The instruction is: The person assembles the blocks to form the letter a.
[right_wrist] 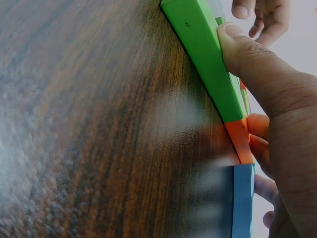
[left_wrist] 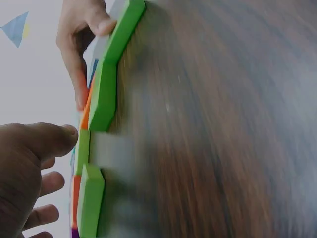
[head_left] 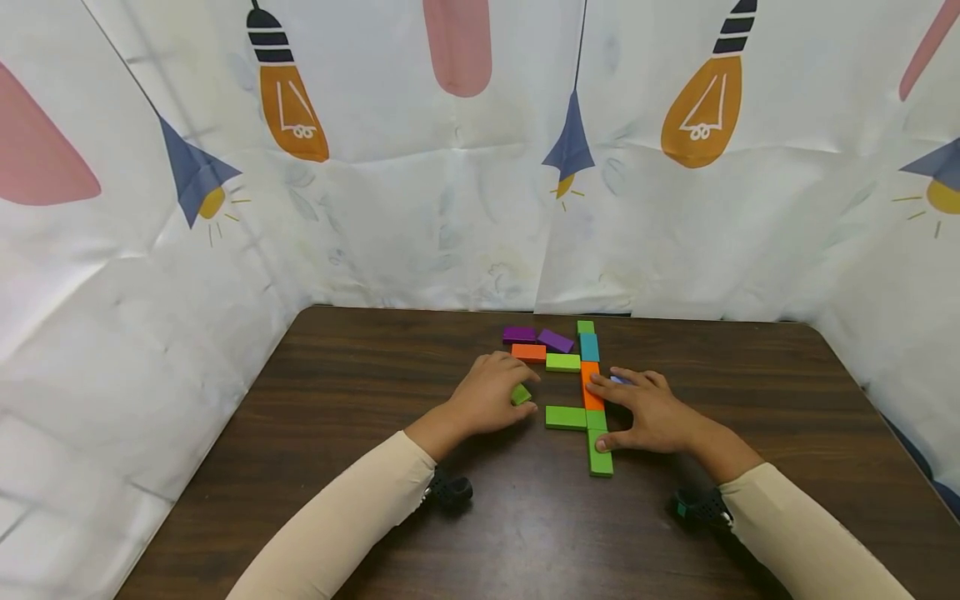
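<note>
My left hand (head_left: 491,396) is spread around a loose green block (head_left: 521,395) on the table. In the left wrist view, its thumb and fingers stand apart, without a grip on that green block (left_wrist: 91,201). Over the column of blocks lies my right hand (head_left: 652,412). Its thumb rests on the nearest green block (head_left: 600,463), and its fingers touch the long orange block (head_left: 591,375). A small green block (head_left: 596,419) sits between those two. From it another green block (head_left: 566,417) points left. A blue block (right_wrist: 242,198) is partly hidden beneath the right hand.
Beyond the hands the column continues with a teal block (head_left: 589,347) and a green one (head_left: 586,327). Left of it lie a green block (head_left: 563,362), an orange block (head_left: 528,353) and two purple blocks (head_left: 519,334). A patterned curtain (head_left: 450,208) hangs behind the brown table (head_left: 360,367).
</note>
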A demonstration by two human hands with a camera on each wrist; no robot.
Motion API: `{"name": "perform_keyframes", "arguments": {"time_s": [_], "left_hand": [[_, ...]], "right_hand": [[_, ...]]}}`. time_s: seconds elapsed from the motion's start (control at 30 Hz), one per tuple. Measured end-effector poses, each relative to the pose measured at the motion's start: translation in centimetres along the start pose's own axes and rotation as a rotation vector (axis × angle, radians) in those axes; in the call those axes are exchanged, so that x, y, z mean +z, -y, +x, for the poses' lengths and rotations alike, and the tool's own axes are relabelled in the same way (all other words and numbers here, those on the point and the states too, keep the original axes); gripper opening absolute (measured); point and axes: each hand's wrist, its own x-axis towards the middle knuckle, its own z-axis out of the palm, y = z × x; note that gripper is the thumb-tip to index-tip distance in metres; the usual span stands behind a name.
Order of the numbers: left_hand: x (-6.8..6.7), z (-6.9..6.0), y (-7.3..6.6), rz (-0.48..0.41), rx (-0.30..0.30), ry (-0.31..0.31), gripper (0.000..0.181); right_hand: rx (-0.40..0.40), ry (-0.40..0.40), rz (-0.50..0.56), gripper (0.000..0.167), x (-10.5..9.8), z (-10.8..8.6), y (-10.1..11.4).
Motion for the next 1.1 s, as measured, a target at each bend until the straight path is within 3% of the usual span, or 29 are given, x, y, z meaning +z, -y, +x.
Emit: {"name": "perform_keyframes", "arguments": {"time_s": [0.5,0.8,1.1], "left_hand": [[-0.2,-1.1,3.1,-0.005,-0.030,0.036,0.034],[0.1,-1.3,3.6,0.010,-0.022,-0.007,0.018],[0.2,-1.9,3.4,-0.003,0.021,-0.018,0.015]], "right_hand": [[0.010,0.010,0.002,0.102,-0.2,0.0,0.3],[0.016,0.011,0.004,0.102,-0.2,-0.1,0.4],[-0.004,-0.008,0.000,0.099,-0.2,-0.2,0.5]]}}
